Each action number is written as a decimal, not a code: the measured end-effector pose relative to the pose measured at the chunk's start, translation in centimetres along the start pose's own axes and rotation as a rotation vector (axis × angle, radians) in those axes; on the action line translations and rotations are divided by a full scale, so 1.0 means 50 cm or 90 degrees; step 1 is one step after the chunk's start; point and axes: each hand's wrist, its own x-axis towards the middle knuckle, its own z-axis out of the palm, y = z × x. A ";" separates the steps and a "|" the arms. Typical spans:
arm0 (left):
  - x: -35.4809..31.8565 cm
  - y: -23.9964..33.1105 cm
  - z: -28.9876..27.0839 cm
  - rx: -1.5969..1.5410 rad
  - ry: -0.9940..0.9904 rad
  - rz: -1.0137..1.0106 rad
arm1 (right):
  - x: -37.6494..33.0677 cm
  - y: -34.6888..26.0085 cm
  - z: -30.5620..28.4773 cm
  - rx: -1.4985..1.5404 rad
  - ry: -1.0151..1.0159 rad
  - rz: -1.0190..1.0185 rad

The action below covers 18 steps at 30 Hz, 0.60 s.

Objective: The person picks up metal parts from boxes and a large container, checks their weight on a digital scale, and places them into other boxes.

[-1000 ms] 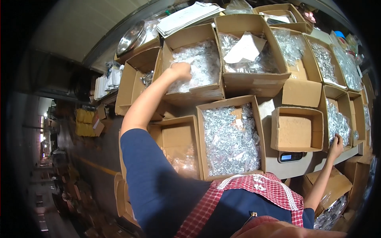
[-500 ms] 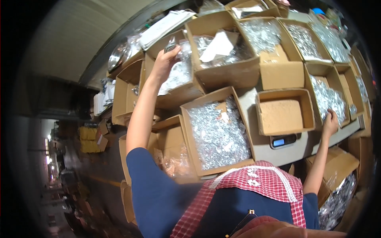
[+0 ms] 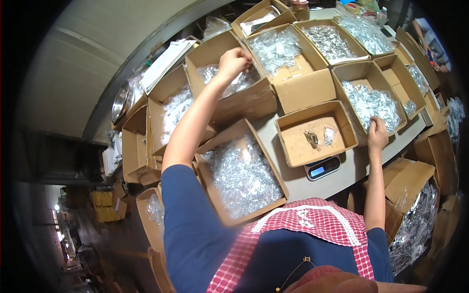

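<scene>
Between both hands (image 3: 234, 61) (image 3: 377, 133): shallow box (image 3: 316, 133) on scale (image 3: 322, 168).

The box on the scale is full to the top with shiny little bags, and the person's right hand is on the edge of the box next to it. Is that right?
Not quite. The head view shows the box on the scale nearly empty, holding just a couple of small pieces. The right hand does rest on the edge of the neighbouring box of shiny bags.

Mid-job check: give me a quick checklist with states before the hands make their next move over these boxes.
1. Left hand closed over clear packets in the far cardboard box: ok.
2. Packet actually gripped by left fingers: cannot tell.
3. Right hand at the near rim of the cardboard box of shiny packets: ok.
4. Shallow brown box on the grey scale holds two small items: ok.
5. Scale reading: cannot tell.
</scene>
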 end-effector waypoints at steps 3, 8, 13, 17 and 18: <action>0.108 -0.122 0.013 0.326 -0.107 -0.184 | 0.004 0.021 -0.008 0.002 0.020 -0.040; 0.157 -0.261 0.018 0.836 -0.199 0.007 | 0.007 0.003 -0.010 0.046 0.005 -0.082; 0.156 -0.179 -0.003 0.812 -0.068 0.183 | 0.018 0.008 -0.028 0.027 0.026 -0.087; 0.147 -0.135 -0.112 -0.132 0.198 -0.149 | 0.021 -0.014 -0.019 0.049 0.033 -0.116; 0.141 -0.120 -0.145 -0.253 0.213 -0.120 | 0.020 -0.022 -0.015 0.054 0.026 -0.114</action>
